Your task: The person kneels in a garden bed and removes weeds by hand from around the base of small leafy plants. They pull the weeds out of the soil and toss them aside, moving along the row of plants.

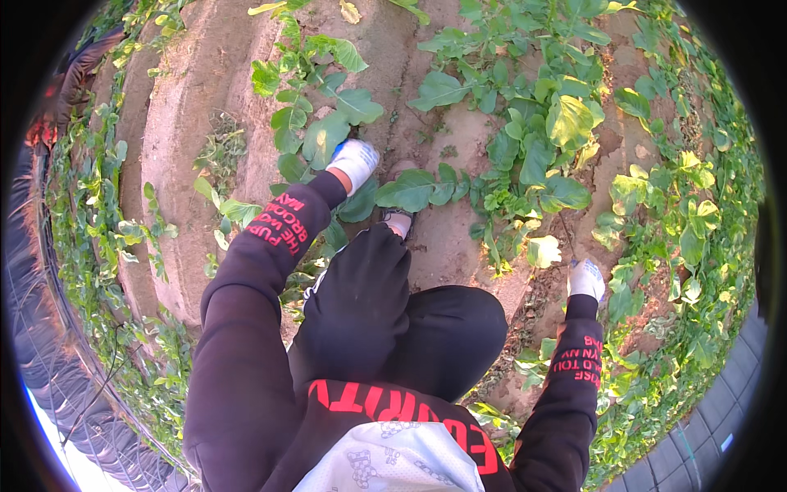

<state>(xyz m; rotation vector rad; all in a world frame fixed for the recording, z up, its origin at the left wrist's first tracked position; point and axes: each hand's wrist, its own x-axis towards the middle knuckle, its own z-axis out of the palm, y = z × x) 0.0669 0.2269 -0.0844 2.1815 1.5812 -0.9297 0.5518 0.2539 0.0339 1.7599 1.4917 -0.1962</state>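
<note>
My left hand (355,161), in a white knit glove with some blue on it, reaches down among the broad green leaves (323,138) of a low leafy crop plant. Its fingertips are turned away from view, so a grip on a leaf or stem cannot be made out. Out to the right, my right hand (586,280) wears a matching glove and is low over the soil. A thin dark stem or rod (567,237) runs from near its fingers towards the lobed-leaf plants (529,160). Whether the hand holds it is unclear. Both my knees are bent.
Bare soil ridges (190,123) run between rows of leafy plants. My shod foot (398,221) rests between two plants. Dense greenery (682,344) borders grey paving blocks (695,436) at lower right. Dark sheeting with wire mesh (67,375) lines the left edge.
</note>
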